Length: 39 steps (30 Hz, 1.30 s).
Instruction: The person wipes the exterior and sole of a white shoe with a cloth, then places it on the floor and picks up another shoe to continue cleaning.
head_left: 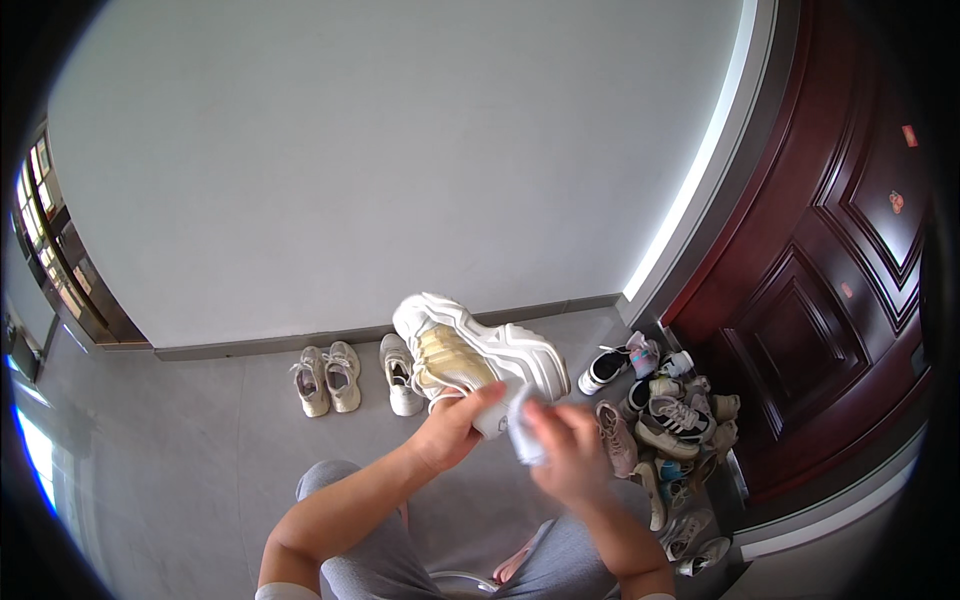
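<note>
My left hand (pixel 454 427) grips a white and pale-yellow chunky sneaker (pixel 480 352) by its heel opening, with the side of its thick sole facing up. A white cloth or wipe (pixel 526 431) is pinched in my right hand (pixel 574 450), which is blurred, at the sneaker's heel. Behind the held sneaker, on the floor near the wall, stands a single white sneaker (pixel 401 379). To its left is a pair of off-white sneakers (pixel 328 379), side by side.
A heap of mixed shoes (pixel 675 427) lies at the right, beside a dark red panelled door (pixel 795 337). The grey wall (pixel 375 165) with its skirting board (pixel 277 343) runs across ahead. My bent knees in grey trousers flank the grey tiled floor (pixel 187 465).
</note>
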Motion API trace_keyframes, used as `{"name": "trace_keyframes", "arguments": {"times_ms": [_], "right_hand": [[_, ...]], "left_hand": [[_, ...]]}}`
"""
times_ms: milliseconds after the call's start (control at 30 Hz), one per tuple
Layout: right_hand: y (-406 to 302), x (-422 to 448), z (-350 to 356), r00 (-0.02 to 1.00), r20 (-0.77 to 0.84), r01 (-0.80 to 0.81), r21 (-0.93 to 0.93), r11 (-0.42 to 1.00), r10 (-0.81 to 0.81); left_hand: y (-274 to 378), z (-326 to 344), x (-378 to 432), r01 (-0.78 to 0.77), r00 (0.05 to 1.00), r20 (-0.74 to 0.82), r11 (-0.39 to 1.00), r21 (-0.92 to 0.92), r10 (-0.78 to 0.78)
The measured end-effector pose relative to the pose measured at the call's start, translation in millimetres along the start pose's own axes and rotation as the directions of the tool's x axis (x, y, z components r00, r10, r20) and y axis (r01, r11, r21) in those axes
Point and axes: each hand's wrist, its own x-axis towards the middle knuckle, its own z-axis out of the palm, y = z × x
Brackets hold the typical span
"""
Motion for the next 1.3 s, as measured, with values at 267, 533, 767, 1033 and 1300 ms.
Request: {"name": "trace_keyframes", "arguments": {"times_ms": [267,533,767,1033,1300], "right_hand": [[14.6,17.0,-5.6,0.998,0.034,-0.039,-0.18,0.983,0.046],[12.1,13.8,-6.8,0.999,-0.027,-0.045,-0.119,0.992,0.042],[3.6,-4.3,19.7,0.993,0.042,-0.111,-0.053,0.992,0.113],[-19.4,-3.1,20.9,0.996,0.093,0.005,0.046,0.999,-0.009],[-12.3,9.8,13.2,0.991,-0.121,0.053,-0.051,0.997,-0.059]], "left_hand": [[-18.8,-2.9,-0.9,-0.498,0.865,0.337,0.558,0.664,0.371],[3.2,17.2,-0.5,-0.137,0.99,-0.025,0.984,0.118,0.141],[13.6,7.8,4.8,-0.021,0.993,0.103,0.969,-0.248,0.048],[12.2,1.2,0.6,-0.04,0.992,0.111,0.992,-0.117,0.053],[15.7,9.1,-0.5,-0.05,0.989,0.122,0.971,-0.233,0.08]]}}
